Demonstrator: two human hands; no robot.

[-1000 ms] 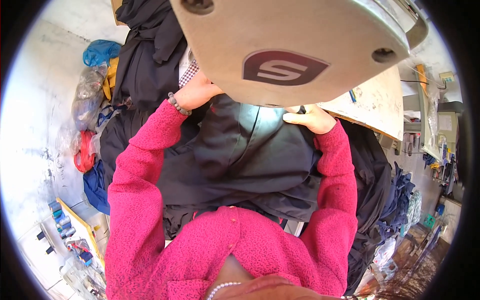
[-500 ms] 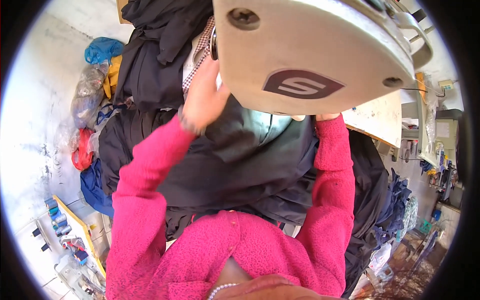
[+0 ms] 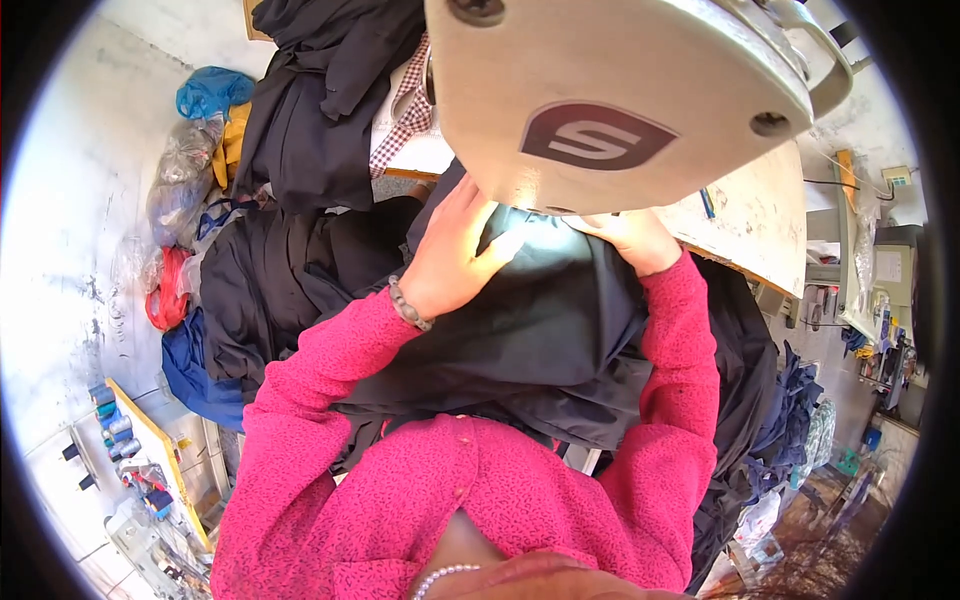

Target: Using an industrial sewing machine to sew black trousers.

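The pale head of a sewing machine [image 3: 490,130] with a dark emblem fills the upper middle and hides part of the work. Beneath it, black cloth [image 3: 520,330] spreads over my lap, lit by a bright patch of light. On this cloth, left of the lit patch, my left hand [image 3: 455,250] lies with its thumb held apart from the fingers. My right hand [image 3: 637,238] rests on the cloth's right side with its fingers stretched toward the light. The machine covers some of its fingertips.
A red-checked strip [image 3: 408,120] lies on the pale table at the far left, beside heaped dark garments [image 3: 310,110]. The bare tabletop [image 3: 760,210] extends right. Plastic bags [image 3: 180,175] line the left wall, and a rack of thread spools [image 3: 118,430] stands lower left.
My left hand has come nearer and to the right, away from the checked strip and onto the black cloth. My right hand has come out from behind the machine head and shows more.
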